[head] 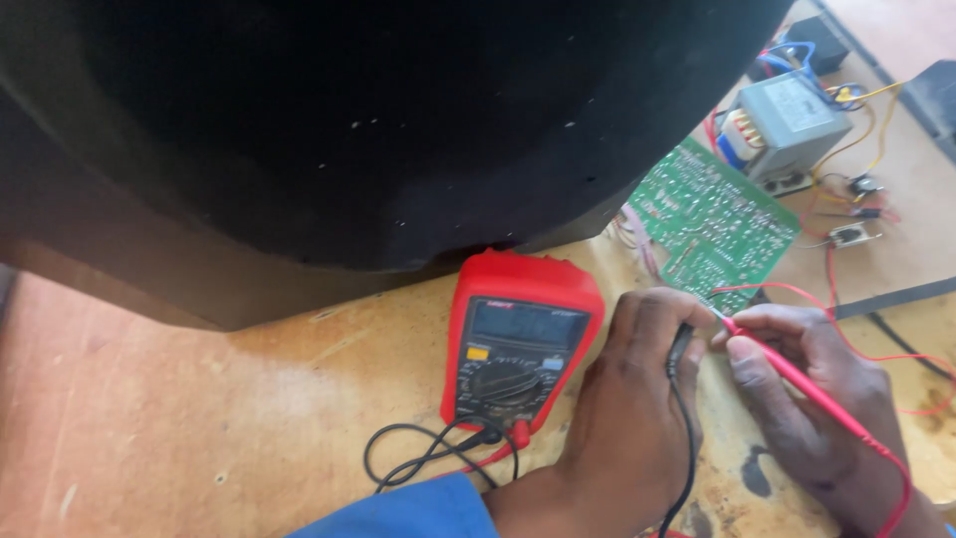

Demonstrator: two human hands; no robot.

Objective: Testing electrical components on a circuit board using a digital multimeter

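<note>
Left hand [637, 399] pinching black probe [679, 351], tip hidden, right hand [807, 399] gripping red probe [797, 377] at green circuit board [712, 221] right of centre, red meter [518, 339] mid-frame, large dark shape [378, 120] blocking upper left.

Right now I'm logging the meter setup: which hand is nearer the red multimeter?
Left. The left hand with the black probe lies just beside the red multimeter; the right hand holds the red probe farther off.
</note>
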